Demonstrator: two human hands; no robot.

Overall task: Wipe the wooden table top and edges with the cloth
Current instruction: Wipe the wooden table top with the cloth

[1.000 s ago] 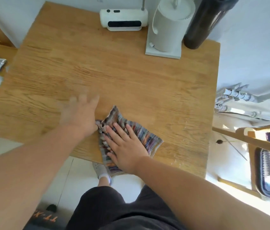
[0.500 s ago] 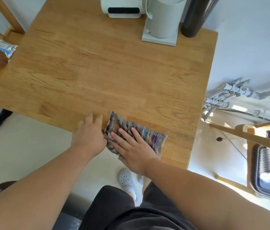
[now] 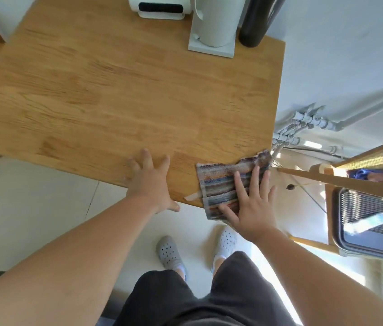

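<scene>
The wooden table (image 3: 124, 97) fills the upper left of the head view. A striped multicoloured cloth (image 3: 221, 184) lies flat on its near right corner and hangs a little over the front edge. My right hand (image 3: 250, 203) presses flat on the cloth with the fingers spread. My left hand (image 3: 149, 182) rests flat on the bare wood at the front edge, left of the cloth and apart from it, holding nothing.
At the table's far edge stand a white device (image 3: 160, 8), a white kettle on its base (image 3: 216, 27) and a black bottle (image 3: 260, 22). A wooden chair (image 3: 360, 182) and wall pipes (image 3: 303, 128) are to the right. My feet in grey clogs (image 3: 169, 252) are below.
My right hand has slid the cloth rightward along the front edge to the near right corner. My left hand has let go of the cloth's edge and now lies apart from it.
</scene>
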